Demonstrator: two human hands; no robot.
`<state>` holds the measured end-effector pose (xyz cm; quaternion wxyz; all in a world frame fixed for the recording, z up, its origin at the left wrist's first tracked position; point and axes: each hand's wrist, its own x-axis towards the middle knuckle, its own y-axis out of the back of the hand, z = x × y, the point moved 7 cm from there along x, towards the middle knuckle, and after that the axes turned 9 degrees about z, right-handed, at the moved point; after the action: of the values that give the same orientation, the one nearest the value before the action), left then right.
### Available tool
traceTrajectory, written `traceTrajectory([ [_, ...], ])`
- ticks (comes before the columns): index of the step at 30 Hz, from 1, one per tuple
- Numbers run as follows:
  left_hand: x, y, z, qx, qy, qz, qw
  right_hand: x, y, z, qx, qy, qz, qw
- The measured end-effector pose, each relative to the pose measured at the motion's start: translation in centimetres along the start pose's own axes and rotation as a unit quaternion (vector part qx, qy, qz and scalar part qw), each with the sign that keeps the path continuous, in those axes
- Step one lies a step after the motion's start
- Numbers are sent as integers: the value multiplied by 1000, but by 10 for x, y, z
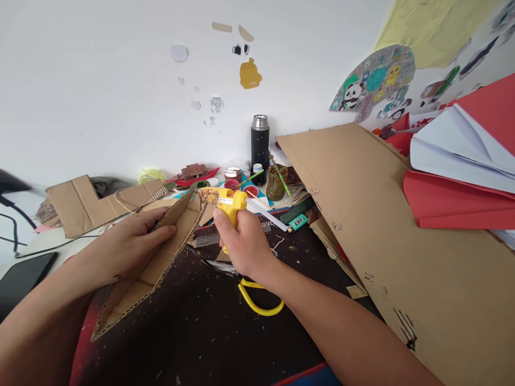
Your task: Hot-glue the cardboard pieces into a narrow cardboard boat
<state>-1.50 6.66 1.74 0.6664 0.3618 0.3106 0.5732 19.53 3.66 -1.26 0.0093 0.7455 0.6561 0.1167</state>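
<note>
My right hand [241, 244] is closed round a yellow glue gun [229, 203], a clear glue stick poking out of its back. The gun's nozzle touches the top corner of a folded cardboard piece [140, 281]. My left hand [129, 244] grips that cardboard piece along its upper edge, thumb on top, and holds it tilted above the dark work mat [209, 327].
Yellow-handled scissors [257, 300] lie under my right wrist. A large cardboard sheet [374, 214] leans at the right, with red and white paper [462, 177] behind it. A black flask [260, 140], paint pots, a jar and a green lighter [298, 221] stand at the back. A phone [22, 276] lies at left.
</note>
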Motion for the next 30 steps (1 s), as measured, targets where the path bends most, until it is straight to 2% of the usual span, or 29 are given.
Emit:
traceTrajectory([
  [10, 0, -1, -6, 8, 5, -5, 1000, -1, -2, 2, -10, -5, -5, 1000],
  [21, 3, 1, -11, 50, -10, 33, 998, -3, -6, 1, -1, -14, -15, 1000],
  [30, 2, 0, -12, 56, 1, 28, 998, -4, -10, 6, -5, -8, -24, 1000],
])
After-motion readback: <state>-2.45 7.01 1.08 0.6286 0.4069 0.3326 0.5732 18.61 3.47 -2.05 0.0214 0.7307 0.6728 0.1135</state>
